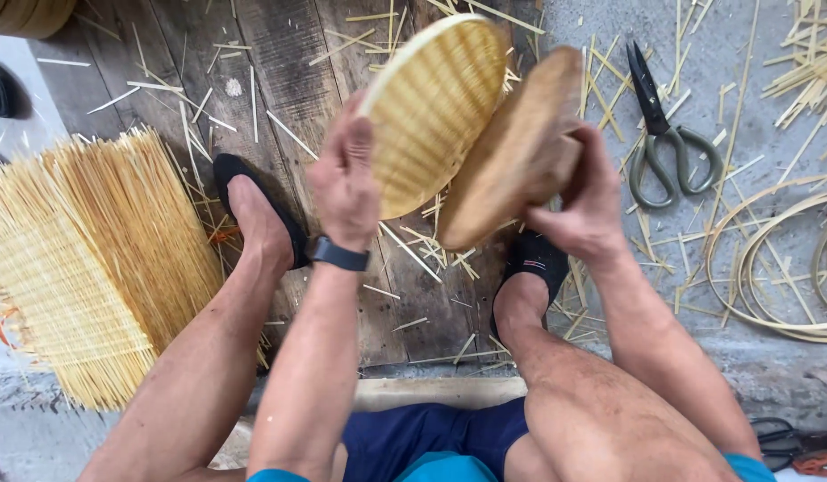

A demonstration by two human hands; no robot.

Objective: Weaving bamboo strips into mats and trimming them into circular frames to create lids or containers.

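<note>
Beside scissors, hands grip woven tray

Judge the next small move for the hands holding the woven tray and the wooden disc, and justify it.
Probably bring the wooden disc in the right hand flat against the woven tray in the left hand: both are held up, tilted, edges nearly meeting.
</note>
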